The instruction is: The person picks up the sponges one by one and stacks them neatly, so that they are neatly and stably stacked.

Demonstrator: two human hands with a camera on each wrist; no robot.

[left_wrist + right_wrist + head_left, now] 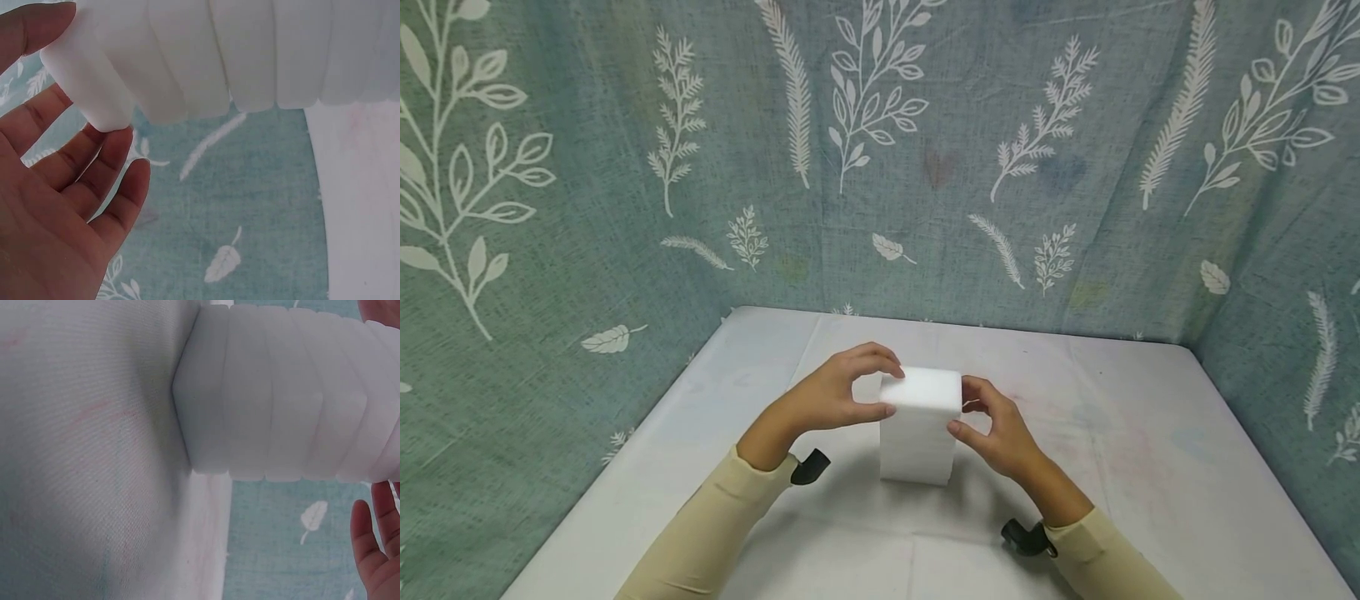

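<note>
A stack of several white sponge blocks (916,450) stands upright on the white-covered table. Its top sponge (928,387) sits flush with the ones below. From the left, my left hand (827,398) holds this top sponge, thumb at the front and fingertips at the back edge; in the left wrist view the thumb and fingers span the end sponge (87,75). On the other side my right hand (1003,429) grips the stack's upper right, thumb at the front corner and fingers behind. The right wrist view shows the layered blocks (269,400) and some fingers (384,540) at the top end.
White cloth covers the table (1120,417), and its back edge meets a green-blue curtain (940,208) with white leaf prints. The curtain also hangs along the left and right sides. Black wrist mounts (810,467) sit on both beige-sleeved forearms.
</note>
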